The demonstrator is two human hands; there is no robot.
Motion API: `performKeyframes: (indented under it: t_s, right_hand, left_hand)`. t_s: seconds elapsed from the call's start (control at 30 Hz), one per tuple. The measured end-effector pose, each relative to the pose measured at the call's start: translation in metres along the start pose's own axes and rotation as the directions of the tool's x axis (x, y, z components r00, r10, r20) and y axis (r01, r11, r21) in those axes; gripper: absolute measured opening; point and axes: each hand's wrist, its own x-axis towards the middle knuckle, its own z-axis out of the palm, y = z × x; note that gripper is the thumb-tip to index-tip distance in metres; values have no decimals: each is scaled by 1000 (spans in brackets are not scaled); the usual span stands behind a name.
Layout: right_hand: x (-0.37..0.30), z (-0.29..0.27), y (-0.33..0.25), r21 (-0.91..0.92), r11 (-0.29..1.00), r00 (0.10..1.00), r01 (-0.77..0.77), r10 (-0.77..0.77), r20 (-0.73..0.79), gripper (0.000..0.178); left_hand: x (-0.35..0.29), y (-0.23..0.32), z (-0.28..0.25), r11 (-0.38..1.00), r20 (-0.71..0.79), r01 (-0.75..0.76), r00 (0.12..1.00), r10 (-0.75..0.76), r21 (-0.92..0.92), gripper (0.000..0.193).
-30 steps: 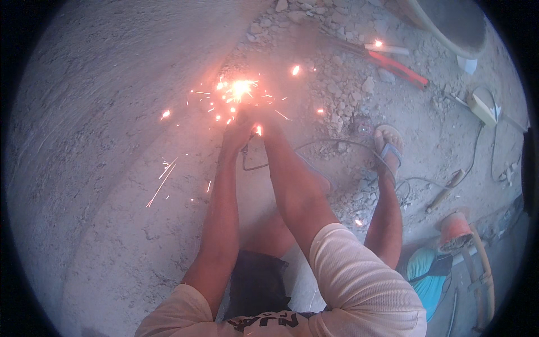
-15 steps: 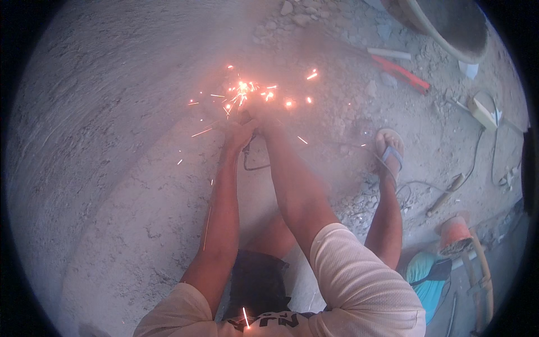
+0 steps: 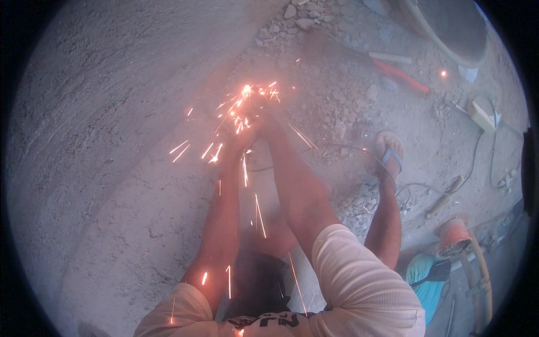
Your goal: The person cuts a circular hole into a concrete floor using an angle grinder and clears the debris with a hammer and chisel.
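My two arms stretch forward close together, my left hand [image 3: 240, 136] and my right hand [image 3: 266, 119] meeting around a corded power tool that looks like an angle grinder. Its body is almost wholly hidden by the hands, sparks and haze. Bright orange sparks [image 3: 247, 91] burst just beyond the fingers and fly back along my left forearm. Both hands appear closed, though glare and dust blur the fingers. A dark cord [image 3: 261, 169] runs from below the hands toward the right. The rough grey concrete surface [image 3: 140, 185] lies under and left of the tool.
My sandalled foot [image 3: 390, 149] stands right, beside rubble [image 3: 368, 199] and the cord. Farther right are a pale power strip [image 3: 484, 114], an orange bucket [image 3: 453, 237] and teal cloth [image 3: 422, 286]. A red bar [image 3: 401, 76] and a large round tub [image 3: 418, 17] lie beyond.
The sparks now spread lower and back over my left hand and forearm toward my shirt. My hands have dipped slightly nearer, and haze around them is thicker.
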Motion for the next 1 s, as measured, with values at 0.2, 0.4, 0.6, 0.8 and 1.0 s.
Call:
performKeyframes:
  t_s: [0.2, 0.4, 0.6, 0.8, 1.0]
  right_hand:
    - [1, 4, 3, 13, 1000, 1000, 4, -4, 0, 36]
    - [-4, 7, 7, 11, 999, 999, 42, -42, 13, 36]
    - [-23, 18, -3, -204, 809, 834, 551, -540, 111, 36]
    - [-79, 27, -14, 210, 951, 971, -226, 204, 121, 34]
    - [-159, 3, -26, -7, 997, 985, -80, 80, 150, 28]
  left_hand:
    - [5, 0, -6, 1000, 41, 21, 999, -21, -1, 47]
    - [13, 2, -23, 980, 224, 198, 955, -194, 3, 44]
    - [-4, -36, 5, 988, -50, -112, 993, 107, -108, 47]
    - [-119, 16, -19, 984, 6, -35, 999, 36, -174, 51]
    - [-177, 12, -8, 985, 110, 96, 991, -81, -145, 65]
